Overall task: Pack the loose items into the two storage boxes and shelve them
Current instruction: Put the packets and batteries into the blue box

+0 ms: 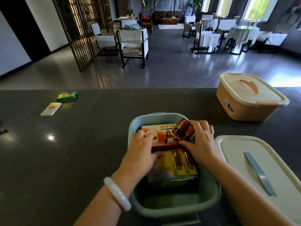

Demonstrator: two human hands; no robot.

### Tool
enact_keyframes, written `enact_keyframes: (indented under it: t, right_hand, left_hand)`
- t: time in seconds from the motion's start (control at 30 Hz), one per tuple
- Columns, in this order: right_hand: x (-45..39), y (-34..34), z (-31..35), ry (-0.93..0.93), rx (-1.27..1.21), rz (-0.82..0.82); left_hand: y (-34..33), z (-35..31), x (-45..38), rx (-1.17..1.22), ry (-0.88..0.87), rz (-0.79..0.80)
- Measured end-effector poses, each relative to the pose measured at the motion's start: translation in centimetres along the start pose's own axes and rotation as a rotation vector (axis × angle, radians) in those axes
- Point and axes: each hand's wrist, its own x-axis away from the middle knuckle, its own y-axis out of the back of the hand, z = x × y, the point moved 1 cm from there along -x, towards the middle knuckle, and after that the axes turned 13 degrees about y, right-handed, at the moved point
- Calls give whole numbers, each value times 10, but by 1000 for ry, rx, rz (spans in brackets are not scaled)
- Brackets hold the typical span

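A pale green storage box (210,194) stands open on the dark counter in front of me. Inside lie an orange WiFi carton (162,136) and a yellow AA battery pack (184,167). My right hand (202,142) holds a shrink-wrapped pack of large red-black batteries (184,128) at the box's far right corner, over the carton. My left hand (141,154) rests on the carton's left end with its fingers curled over it. The box's white lid (260,168) with a blue handle lies to the right. An orange storage box (249,98) with its lid on sits at the back right.
A green packet (67,96) and a white-and-red small box (51,108) lie loose on the counter (73,144) at the far left. Beyond the counter's far edge is a dining hall with covered chairs and tables.
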Motion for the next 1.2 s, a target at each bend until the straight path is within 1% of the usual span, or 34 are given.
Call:
enact_keyframes:
  t: [0.07, 0.1, 0.13, 0.2, 0.23, 0.3, 0.43, 0.63, 0.93, 1.2]
  right_hand:
    - [0, 0, 1, 17, 2, 13]
    - [0, 1, 2, 36, 12, 23]
    - [0, 2, 3, 68, 30, 36]
    - [0, 3, 7, 151, 67, 76]
    - [-1, 4, 10, 188, 71, 104]
    - [-4, 3, 19, 243, 36, 196]
    - [-6, -10, 33, 312, -17, 425]
    - [-4, -29, 30, 295, -47, 605]
    - [1, -35, 21, 199, -120, 564]
    - [2, -37, 18, 175, -120, 547]
  left_hand:
    - [10, 18, 0, -42, 72, -161]
    - [13, 26, 1, -45, 128, -199]
    - [14, 33, 1, -31, 187, -196]
    - [12, 40, 1, 95, 282, -100]
    - [10, 40, 1, 185, 313, -50]
    - [8, 41, 1, 316, 339, -18]
    - [7, 43, 1, 344, 338, -13]
    - [6, 41, 2, 371, 375, -19]
    - [7, 40, 2, 356, 390, -20]
    - [6, 40, 3, 352, 394, -6]
